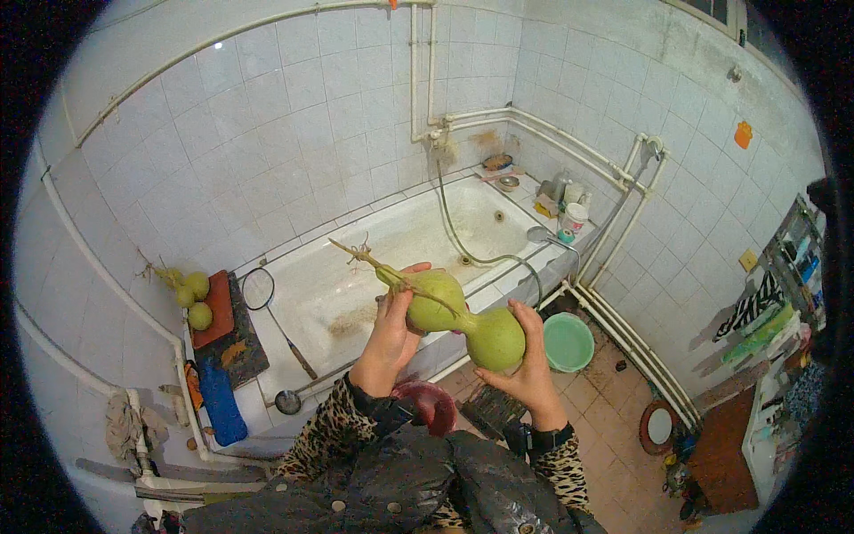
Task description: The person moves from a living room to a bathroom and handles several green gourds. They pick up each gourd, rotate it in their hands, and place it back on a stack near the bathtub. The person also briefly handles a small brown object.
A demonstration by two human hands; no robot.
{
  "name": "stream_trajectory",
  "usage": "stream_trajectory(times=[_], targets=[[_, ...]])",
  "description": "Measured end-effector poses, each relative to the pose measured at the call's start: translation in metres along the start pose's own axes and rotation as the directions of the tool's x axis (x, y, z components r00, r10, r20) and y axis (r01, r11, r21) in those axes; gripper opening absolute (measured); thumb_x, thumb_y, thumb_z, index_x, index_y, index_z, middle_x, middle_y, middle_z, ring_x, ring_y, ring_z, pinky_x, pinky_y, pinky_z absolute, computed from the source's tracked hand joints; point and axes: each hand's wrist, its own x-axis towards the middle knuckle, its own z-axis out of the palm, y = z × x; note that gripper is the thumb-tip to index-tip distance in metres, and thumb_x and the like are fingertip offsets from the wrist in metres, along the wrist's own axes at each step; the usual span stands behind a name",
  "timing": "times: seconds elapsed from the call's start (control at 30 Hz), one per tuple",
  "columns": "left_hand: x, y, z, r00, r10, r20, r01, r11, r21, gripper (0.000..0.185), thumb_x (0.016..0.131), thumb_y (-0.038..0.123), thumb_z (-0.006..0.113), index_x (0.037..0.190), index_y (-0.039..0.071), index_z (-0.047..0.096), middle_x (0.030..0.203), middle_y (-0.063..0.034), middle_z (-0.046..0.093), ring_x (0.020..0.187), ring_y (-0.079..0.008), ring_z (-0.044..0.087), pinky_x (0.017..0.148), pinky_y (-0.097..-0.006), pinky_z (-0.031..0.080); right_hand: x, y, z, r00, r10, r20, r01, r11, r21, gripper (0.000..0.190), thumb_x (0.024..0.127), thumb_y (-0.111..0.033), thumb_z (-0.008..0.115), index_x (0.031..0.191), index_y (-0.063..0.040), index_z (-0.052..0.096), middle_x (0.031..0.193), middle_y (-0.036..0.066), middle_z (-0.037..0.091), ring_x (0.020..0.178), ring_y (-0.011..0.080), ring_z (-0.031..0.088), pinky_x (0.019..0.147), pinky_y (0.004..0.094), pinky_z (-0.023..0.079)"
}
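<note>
Between my two hands is a green bottle gourd (437,300) with a narrow waist and a long twiggy stem that points up and left. My left hand (393,327) grips its stem end, fingers partly hidden behind it. Around the rounder bottom end curls my right hand (534,370), thumb and fingers on opposite sides. The gourd is held in the air, in front of the near rim of a white bathtub (320,300). Several more green gourds (198,286) lie on the tub's left ledge.
A badminton racket (259,288) and a metal ladle (288,402) lie across the tub's left side. A green hose (454,230) hangs into the tub. On the floor stand a green basin (568,342) and a red basin (427,407). White pipes (634,350) run along the right wall.
</note>
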Motion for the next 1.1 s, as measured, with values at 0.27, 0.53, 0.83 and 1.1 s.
stream_trajectory(times=[0.27, 0.53, 0.83, 1.1], targets=[[-0.008, 0.009, 0.017, 0.995, 0.094, 0.024, -0.095, 0.994, 0.052, 0.073, 0.091, 0.061, 0.054, 0.136, 0.005, 0.041, 0.138, -0.0164, 0.049, 0.125, -0.0288, 0.052, 0.103, -0.0448, 0.045, -0.011, 0.013, 0.008, 0.974, 0.229, -0.003, -0.209, 0.897, 0.389, 0.117, 0.064, -0.031, 0.090, 0.153, -0.007, 0.018, 0.147, 0.019, 0.039, 0.134, 0.0329, 0.041, 0.111, 0.0433, 0.034], [-0.018, 0.016, 0.010, 0.989, 0.039, 0.142, -0.040, 0.999, 0.005, 0.073, 0.091, 0.047, 0.063, 0.142, 0.005, 0.034, 0.144, -0.0122, 0.042, 0.135, -0.0275, 0.042, 0.108, -0.0452, 0.040, -0.019, 0.022, 0.018, 0.829, 0.467, 0.309, -0.505, 0.387, 0.771, 0.090, 0.080, -0.041, 0.079, 0.148, -0.010, 0.028, 0.141, 0.011, 0.042, 0.131, 0.0284, 0.044, 0.104, 0.0451, 0.041], [-0.023, -0.006, 0.011, 0.910, -0.372, 0.182, 0.243, 0.835, 0.494, 0.046, 0.100, 0.018, 0.053, 0.143, 0.005, 0.042, 0.141, -0.0099, 0.046, 0.128, -0.0193, 0.043, 0.105, -0.0349, 0.037, -0.016, 0.008, 0.039, 0.656, 0.380, 0.652, -0.618, -0.227, 0.753, 0.073, 0.093, -0.060, 0.051, 0.145, -0.011, 0.035, 0.135, 0.017, 0.052, 0.119, 0.0354, 0.058, 0.087, 0.0488, 0.057], [-0.002, -0.011, -0.010, 0.924, -0.359, 0.134, 0.188, 0.729, 0.658, 0.054, 0.094, 0.034, 0.064, 0.133, -0.001, 0.051, 0.127, -0.0137, 0.059, 0.113, -0.0221, 0.058, 0.096, -0.0346, 0.046, -0.024, 0.027, 0.052, 0.580, 0.350, 0.735, -0.750, -0.122, 0.650, 0.069, 0.096, -0.059, 0.046, 0.147, -0.015, 0.032, 0.138, 0.014, 0.048, 0.121, 0.0334, 0.055, 0.092, 0.0494, 0.054]])
